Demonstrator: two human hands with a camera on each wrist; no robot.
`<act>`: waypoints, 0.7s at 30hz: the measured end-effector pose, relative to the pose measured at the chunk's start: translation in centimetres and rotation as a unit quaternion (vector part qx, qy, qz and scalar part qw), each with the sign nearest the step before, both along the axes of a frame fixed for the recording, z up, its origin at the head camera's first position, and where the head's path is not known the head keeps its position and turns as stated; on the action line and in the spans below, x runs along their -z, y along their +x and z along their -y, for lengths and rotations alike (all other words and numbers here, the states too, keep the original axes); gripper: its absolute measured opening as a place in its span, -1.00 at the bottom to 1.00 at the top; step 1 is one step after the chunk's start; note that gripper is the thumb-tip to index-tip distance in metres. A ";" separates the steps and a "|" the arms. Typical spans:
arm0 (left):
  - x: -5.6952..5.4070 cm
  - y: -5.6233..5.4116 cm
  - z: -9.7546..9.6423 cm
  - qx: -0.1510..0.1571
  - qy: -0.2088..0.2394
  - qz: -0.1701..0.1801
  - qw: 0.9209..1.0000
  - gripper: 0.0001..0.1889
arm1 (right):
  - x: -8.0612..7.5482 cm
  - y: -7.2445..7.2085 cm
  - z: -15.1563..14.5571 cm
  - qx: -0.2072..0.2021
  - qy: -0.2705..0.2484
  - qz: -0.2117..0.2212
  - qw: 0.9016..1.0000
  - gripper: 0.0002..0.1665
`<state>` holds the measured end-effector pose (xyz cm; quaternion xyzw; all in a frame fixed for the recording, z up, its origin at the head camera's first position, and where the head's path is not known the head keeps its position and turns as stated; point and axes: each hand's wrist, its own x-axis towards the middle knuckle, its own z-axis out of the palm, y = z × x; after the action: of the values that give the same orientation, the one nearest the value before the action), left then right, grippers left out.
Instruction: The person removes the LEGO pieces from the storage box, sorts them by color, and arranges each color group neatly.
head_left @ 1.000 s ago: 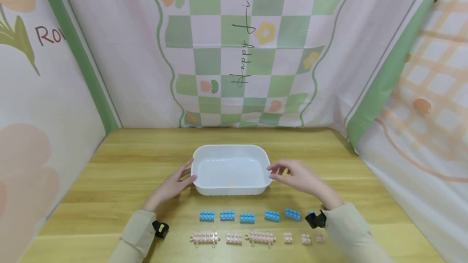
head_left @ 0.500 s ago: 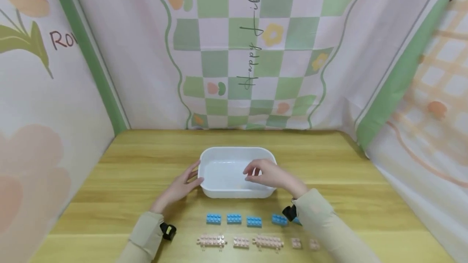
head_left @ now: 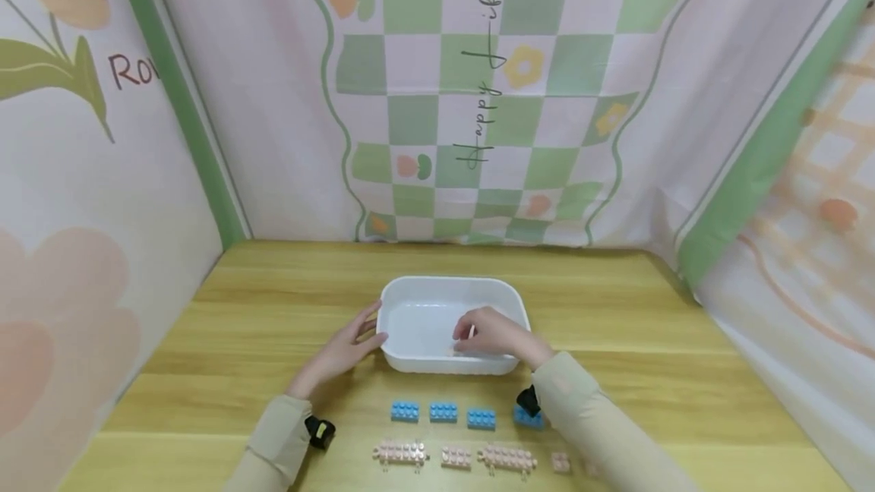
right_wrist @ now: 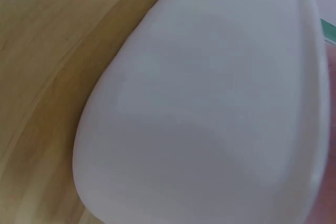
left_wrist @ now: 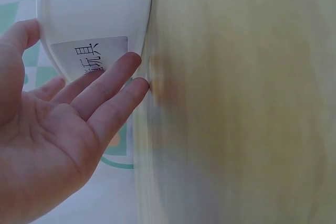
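A white plastic tub [head_left: 417, 364] stands on the wooden table. My left hand [head_left: 349, 344] rests against its left end, fingers nearly straight. In the left wrist view, the fingertips touch the outer wall beside a printed label [left_wrist: 92, 56], the thumb at the rim. My right hand [head_left: 491, 331] reaches over the right side into the tub, its bent fingers and thumb down near the floor at the front. A tiny pale piece [head_left: 453, 352] shows by the fingertips; whether they pinch it is unclear. The right wrist view shows mostly the tub's outer wall [right_wrist: 199, 108].
A row of blue toy bricks [head_left: 443, 411] lies in front of the tub. Nearer me is a row of pale pink pieces, including a brick [head_left: 456, 457] and a longer part with side pegs [head_left: 400, 452]. My right sleeve [head_left: 601, 420] covers the rows' right ends.
My right hand has left the tub's right rim and moved left and down inside the tub. The left hand stays at the left end. The whole view has shifted slightly.
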<state>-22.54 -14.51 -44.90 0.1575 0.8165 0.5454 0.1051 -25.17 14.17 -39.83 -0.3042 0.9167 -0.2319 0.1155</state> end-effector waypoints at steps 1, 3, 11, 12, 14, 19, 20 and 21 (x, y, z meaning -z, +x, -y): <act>0.0 0.0 0.0 0.000 0.000 0.001 1.000 -0.28 | 0.1 0.0 0.1 0.005 0.005 0.009 1.000 -0.90; 0.0 0.0 -0.1 0.000 0.000 0.003 1.000 -0.28 | 0.3 -0.1 0.2 0.010 0.019 0.024 0.999 -0.90; 0.1 -0.2 -0.1 -0.013 -0.004 0.012 1.000 -0.28 | 1.2 -0.4 0.8 0.016 0.056 0.052 0.997 -0.94; 0.1 -0.2 -0.1 -0.012 -0.005 0.013 1.000 -0.27 | 1.3 -0.5 0.9 0.015 0.054 0.051 0.997 -0.94; 0.2 -0.2 -0.1 -0.009 -0.004 0.013 1.000 -0.27 | 1.4 -0.5 1.0 0.016 0.046 0.051 0.998 -0.94; 0.2 -0.2 0.1 -0.003 -0.002 0.011 1.000 -0.26 | 1.4 -0.6 1.2 0.023 0.014 0.046 0.999 -0.94; 0.2 -0.2 0.1 -0.003 -0.002 0.011 1.000 -0.26 | 1.4 -0.6 1.2 0.026 0.011 0.045 0.999 -0.94; 0.3 -0.2 0.1 -0.002 -0.002 0.011 1.000 -0.26 | 1.4 -0.6 1.3 0.030 0.009 0.044 0.999 -0.93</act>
<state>-22.79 -14.66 -45.15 0.1495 0.8166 0.5460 0.1128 -25.78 12.90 -41.22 -0.2644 0.9216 -0.2401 0.1518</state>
